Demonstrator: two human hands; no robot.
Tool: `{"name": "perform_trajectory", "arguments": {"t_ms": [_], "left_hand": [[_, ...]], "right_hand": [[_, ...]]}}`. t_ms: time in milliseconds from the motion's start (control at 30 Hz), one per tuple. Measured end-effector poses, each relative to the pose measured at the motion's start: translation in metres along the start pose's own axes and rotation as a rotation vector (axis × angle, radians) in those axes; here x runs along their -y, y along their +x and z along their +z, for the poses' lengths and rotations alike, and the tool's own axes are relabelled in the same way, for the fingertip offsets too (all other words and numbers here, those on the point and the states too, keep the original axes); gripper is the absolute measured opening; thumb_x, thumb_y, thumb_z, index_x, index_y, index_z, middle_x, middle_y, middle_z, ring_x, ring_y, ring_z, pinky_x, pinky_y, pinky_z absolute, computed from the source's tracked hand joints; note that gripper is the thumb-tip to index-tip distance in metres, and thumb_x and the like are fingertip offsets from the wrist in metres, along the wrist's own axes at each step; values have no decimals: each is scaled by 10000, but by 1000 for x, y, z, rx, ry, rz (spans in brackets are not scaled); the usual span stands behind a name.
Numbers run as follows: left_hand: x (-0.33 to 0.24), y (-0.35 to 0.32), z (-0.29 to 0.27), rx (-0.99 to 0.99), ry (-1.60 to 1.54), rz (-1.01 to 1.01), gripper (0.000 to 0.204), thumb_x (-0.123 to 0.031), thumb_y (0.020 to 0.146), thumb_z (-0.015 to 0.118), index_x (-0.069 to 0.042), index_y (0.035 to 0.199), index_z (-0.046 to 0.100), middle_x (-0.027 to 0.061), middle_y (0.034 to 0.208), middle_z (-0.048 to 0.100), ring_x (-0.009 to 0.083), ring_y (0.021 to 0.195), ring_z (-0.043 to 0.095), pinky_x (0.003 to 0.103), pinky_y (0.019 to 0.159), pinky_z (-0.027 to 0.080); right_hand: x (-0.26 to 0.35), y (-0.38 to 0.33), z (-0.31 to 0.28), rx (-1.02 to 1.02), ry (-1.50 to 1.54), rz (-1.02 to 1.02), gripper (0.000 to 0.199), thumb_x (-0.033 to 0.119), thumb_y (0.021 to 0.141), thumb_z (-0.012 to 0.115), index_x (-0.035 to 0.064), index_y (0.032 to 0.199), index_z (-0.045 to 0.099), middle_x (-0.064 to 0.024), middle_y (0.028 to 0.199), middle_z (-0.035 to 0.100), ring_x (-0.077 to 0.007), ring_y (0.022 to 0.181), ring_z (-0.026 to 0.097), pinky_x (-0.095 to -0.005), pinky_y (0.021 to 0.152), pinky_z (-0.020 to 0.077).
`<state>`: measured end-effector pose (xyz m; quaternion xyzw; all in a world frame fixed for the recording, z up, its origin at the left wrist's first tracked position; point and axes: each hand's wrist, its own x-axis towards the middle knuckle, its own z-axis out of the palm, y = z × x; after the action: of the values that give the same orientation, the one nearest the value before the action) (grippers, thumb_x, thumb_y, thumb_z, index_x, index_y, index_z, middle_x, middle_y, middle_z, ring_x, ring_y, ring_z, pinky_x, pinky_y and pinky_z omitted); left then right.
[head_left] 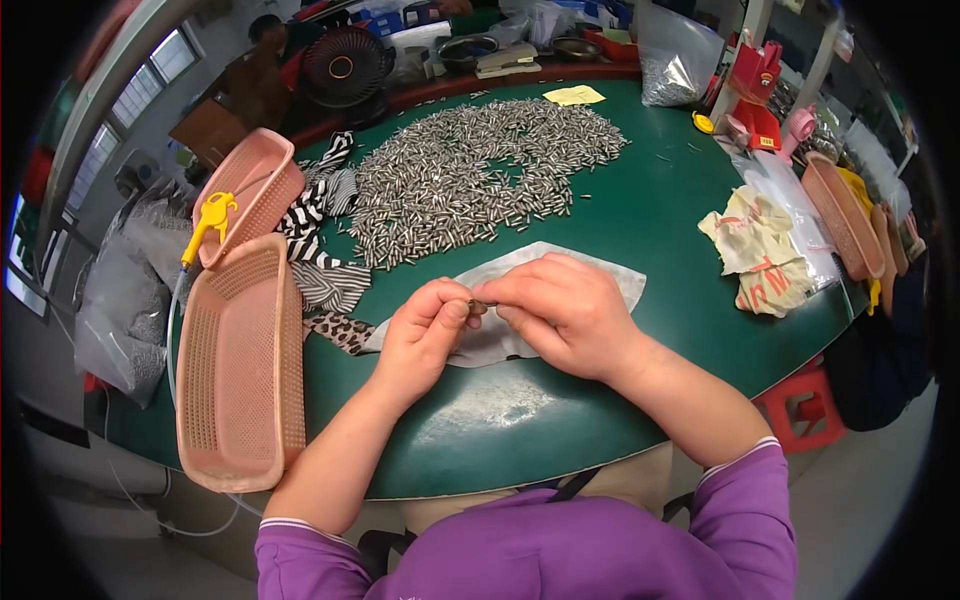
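Dull metal showed between my fingertips: a small piece [482,306], largely covered, pinched narrowly by the thumb and forefinger of my left hand [425,330] and gripped at its other side by my right hand [570,308]. Both hands were above a grey cloth [615,283] on the green tabletop [660,205]. Just beyond spread a broad heap of silvery cylindrical pins [450,190]. To my left lay a zebra-striped cloth [335,285] and a pink mesh basket [245,380], with a yellow air blow gun [213,218] behind it; well to my right, a crumpled cream cloth [755,240].
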<state>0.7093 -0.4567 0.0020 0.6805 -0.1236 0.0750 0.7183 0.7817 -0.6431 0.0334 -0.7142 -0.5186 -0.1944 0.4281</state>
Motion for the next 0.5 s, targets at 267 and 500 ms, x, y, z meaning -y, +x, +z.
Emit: {"name": "perform_trajectory", "arguments": {"t_ms": [267, 500], "left_hand": [[0, 0, -1, 3, 48, 25, 168, -203, 1001, 467, -58, 953, 537, 9, 866, 528, 31, 625, 397, 168, 530, 324], [-2, -1, -2, 24, -1, -71, 180, -210, 1001, 473, -59, 944, 555, -11, 864, 543, 62, 783, 495, 203, 692, 414]], "right_hand": [[-1, -1, 0, 4, 9, -3, 243, 99, 778, 661, 156, 1014, 672, -34, 850, 652, -232, 778, 626, -339, 661, 510], [7, 4, -6, 32, -254, -103, 236, 103, 777, 666, 154, 1007, 675, -25, 861, 638, -233, 780, 615, -341, 660, 509]]}}
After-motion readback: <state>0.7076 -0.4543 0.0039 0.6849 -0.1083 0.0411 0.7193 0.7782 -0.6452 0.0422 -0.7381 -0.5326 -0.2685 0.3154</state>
